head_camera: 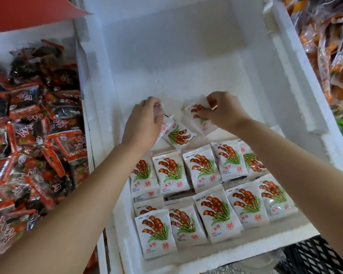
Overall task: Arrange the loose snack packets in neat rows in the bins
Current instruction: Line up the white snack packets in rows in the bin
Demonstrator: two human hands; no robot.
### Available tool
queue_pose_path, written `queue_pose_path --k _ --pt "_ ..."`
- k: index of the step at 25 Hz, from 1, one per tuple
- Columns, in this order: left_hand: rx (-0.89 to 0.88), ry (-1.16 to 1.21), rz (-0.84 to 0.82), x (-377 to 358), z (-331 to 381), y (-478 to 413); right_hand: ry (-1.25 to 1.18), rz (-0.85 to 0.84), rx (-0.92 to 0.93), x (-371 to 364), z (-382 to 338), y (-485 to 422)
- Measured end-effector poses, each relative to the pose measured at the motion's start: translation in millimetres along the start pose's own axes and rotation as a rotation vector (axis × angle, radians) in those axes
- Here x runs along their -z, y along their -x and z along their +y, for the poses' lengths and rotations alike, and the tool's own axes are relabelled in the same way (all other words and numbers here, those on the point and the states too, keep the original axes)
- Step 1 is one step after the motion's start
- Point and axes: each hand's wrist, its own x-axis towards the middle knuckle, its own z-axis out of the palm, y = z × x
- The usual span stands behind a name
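L hand [142,123]: fingers curled, gripping white packet [177,134] at its 4 o'clock. R hand [222,111] pinches second packet [199,117] at its 9. Both arms extended, palms down, mid foam bin [166,56]; packet rows [206,194] at 6.

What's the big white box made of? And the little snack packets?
The white box looks like foam, probably polystyrene: matte, grainy, with thick crumbly edges. The snack packets look like thin glossy plastic film: they shine, crinkle, and have zigzag-cut ends.
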Motion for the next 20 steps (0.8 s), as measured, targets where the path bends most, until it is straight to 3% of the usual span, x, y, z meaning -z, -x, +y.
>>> queue_pose_path --k 3,5,8,13,20 --pt "0.107 0.148 0.167 14 7 6 -0.169 0.157 -0.007 11 -7 5" --pt "0.139 0.241 0.248 24 13 11 -0.456 0.074 -0.057 11 -18 13" --pt "0.261 0.584 0.243 32 22 22 -0.772 -0.122 -0.062 2 -34 30" --pt "0.521 0.963 0.106 39 33 41 -0.778 -0.141 -0.054 -15 -49 35" --pt "0.404 0.901 0.039 59 19 65 -0.669 -0.076 0.127 -30 -66 36"
